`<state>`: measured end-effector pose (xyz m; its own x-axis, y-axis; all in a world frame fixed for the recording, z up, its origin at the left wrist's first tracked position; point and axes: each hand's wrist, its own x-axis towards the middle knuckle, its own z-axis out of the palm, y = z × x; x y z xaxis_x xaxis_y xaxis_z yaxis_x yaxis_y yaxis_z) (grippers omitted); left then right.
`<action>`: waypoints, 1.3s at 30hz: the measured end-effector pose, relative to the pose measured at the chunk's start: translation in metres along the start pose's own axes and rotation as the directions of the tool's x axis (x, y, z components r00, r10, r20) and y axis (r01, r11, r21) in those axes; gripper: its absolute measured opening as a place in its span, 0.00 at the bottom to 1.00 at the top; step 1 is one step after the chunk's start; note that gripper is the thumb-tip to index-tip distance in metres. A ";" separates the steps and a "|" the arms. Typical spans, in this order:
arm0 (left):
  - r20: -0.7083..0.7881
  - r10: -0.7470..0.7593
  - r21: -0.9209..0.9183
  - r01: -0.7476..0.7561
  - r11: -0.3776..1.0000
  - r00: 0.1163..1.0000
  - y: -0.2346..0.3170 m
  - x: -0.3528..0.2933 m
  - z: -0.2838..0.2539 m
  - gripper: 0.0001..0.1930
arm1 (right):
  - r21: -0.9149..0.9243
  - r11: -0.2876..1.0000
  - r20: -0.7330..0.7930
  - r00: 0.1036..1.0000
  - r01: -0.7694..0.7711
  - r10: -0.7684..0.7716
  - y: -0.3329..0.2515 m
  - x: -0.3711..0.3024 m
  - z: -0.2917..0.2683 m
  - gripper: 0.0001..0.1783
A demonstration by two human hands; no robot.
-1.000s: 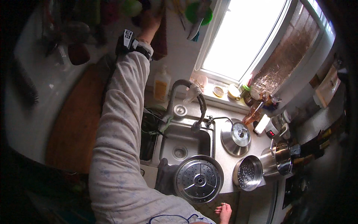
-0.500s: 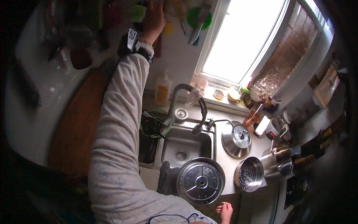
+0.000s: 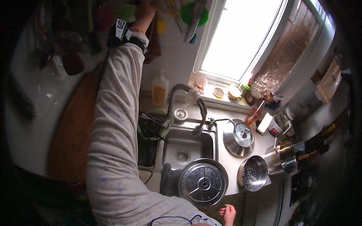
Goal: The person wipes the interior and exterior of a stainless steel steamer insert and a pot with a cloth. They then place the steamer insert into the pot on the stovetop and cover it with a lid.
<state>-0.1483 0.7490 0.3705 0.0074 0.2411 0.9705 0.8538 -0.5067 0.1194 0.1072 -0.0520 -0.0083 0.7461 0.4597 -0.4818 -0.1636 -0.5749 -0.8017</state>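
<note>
Dark-red, cloth-like hanging item (image 3: 153,51) is at the wall just below the left hand (image 3: 144,16), beside a pale-green rounded object (image 3: 127,12); the fingers are in shadow, grip cannot be told, and no item is seen clear of the wall. Right hand (image 3: 227,214), well apart from the left, has curled fingers near a round perforated stainless-steel tray (image 3: 204,184); contents cannot be told. Done: domed steel lid (image 3: 238,138) and deep perforated steel steamer (image 3: 252,174) set down separately; what remains cannot be judged.
</note>
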 end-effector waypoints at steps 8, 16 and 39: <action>0.087 -0.047 -0.057 0.053 0.997 0.995 0.003 0.025 -0.015 0.19 | 0.080 0.996 0.004 0.999 0.048 -0.049 0.018 0.017 -0.002 0.09; 0.120 -0.063 -0.095 0.075 0.993 0.991 -0.007 0.020 -0.021 0.18 | 0.103 0.995 -0.020 1.000 0.016 -0.014 0.031 0.010 -0.006 0.09; -0.001 0.875 -0.917 -0.350 0.192 0.484 0.317 -0.105 -0.391 0.16 | 0.179 0.557 0.196 0.525 0.811 -0.828 -0.164 -0.049 0.005 0.32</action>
<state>-0.0821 0.2398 0.3886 0.7504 -0.3278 0.5740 -0.3154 -0.9407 -0.1249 0.0941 0.0227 0.1448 0.4007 0.8501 0.3418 0.3985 0.1742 -0.9005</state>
